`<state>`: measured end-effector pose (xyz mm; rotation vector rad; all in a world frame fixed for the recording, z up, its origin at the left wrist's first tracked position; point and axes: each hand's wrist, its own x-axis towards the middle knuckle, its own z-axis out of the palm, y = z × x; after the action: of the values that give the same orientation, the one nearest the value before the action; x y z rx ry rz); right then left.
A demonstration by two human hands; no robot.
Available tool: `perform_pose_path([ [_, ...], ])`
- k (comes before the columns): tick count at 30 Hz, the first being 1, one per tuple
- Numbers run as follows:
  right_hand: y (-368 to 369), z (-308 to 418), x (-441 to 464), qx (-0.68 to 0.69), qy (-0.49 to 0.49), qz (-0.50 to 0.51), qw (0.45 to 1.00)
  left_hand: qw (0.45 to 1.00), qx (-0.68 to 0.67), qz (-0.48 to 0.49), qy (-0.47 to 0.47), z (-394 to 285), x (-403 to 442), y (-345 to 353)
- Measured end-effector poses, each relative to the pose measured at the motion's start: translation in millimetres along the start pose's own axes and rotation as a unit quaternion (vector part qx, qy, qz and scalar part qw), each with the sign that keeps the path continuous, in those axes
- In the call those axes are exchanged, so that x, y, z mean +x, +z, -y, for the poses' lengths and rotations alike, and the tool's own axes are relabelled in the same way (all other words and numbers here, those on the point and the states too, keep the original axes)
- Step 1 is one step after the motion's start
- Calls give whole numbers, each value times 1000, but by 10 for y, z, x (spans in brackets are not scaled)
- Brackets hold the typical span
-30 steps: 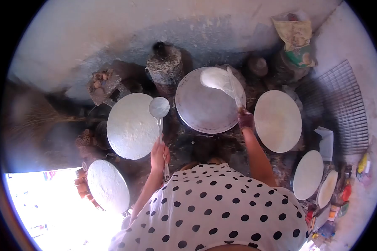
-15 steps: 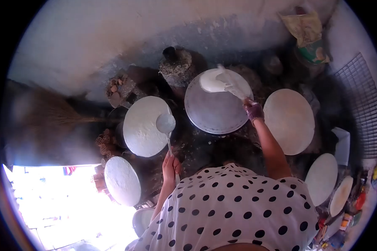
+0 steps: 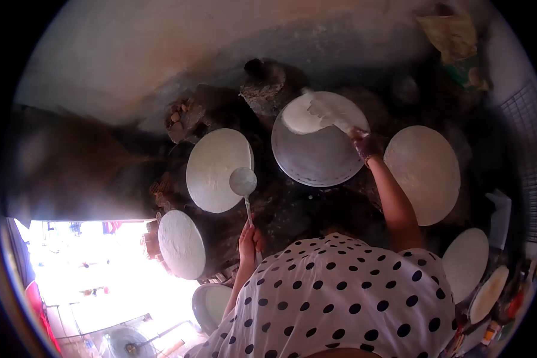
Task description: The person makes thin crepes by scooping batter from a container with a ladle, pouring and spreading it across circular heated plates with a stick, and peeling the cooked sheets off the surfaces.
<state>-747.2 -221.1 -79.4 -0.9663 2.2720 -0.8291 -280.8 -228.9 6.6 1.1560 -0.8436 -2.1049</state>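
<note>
My left hand [image 3: 250,241] is wrapped round the handle of a ladle [image 3: 243,181]. Its pale, coated bowl is over the near right edge of a round white disc [image 3: 218,173]. On the far side, my right hand [image 3: 369,145], in a dark purplish covering, grips a flat spreader [image 3: 333,114] coated white. That spreader lies over a patch of white batter [image 3: 298,115] on the far part of a large round griddle [image 3: 316,158]. The griddle's nearer surface is bare and greyish. Where the spreader's tip meets the batter is hard to make out.
Right of the griddle stands another round white disc [image 3: 423,176], with smaller ones [image 3: 466,262] nearer me. One more disc [image 3: 182,244] and a pale basin [image 3: 212,307] are at left. A clay stove-like block [image 3: 265,89] stands behind. A sack [image 3: 453,45] is at far right.
The view has shifted and darkened slightly. The white batter patch reaches farther toward the griddle's left edge, with the spreader lying flatter across it. My left hand still holds the ladle over the left disc.
</note>
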Motion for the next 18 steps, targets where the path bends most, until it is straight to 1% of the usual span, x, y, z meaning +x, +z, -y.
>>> perform_pose_path([
  [2,14,-4,41,-31,-3,-90,995,999,-8,-42,-12,4,-67,65],
  [3,72,3,50,-29,-2,-88,996,999,-6,-44,-13,21,-68,36],
  [5,233,94,81,-71,-74,-7,995,997,-69,-23,-40,90,-19,-60],
  [6,246,161,58,-111,-55,59,991,996,-69,-24,-41,103,-10,-71],
  [7,239,146,10,-112,-55,60,990,997,-60,-22,-36,123,-4,-81],
  [9,216,113,-70,5,-70,123,990,998,-55,-22,-30,141,-21,-43],
  [10,223,-19,-12,27,-114,116,986,998,-59,-21,-27,108,-41,23],
  [11,256,-116,84,26,-117,118,986,998,-63,-20,-22,85,-39,59],
  [13,318,-268,269,103,-91,-41,990,997,-61,-27,-25,107,-33,35],
  [14,483,-475,571,-40,-6,-33,999,998,-57,-31,-29,114,-25,28],
  [15,384,-275,464,-39,-4,-32,999,997,-56,-32,-30,116,-10,39],
  [16,144,198,219,-95,-3,21,995,996,-61,-40,-43,112,10,52],
  [17,16,459,44,-150,-3,72,986,995,-67,-47,-54,100,36,59],
  [18,136,370,-2,-115,-57,80,988,995,-67,-45,-54,91,58,57],
])
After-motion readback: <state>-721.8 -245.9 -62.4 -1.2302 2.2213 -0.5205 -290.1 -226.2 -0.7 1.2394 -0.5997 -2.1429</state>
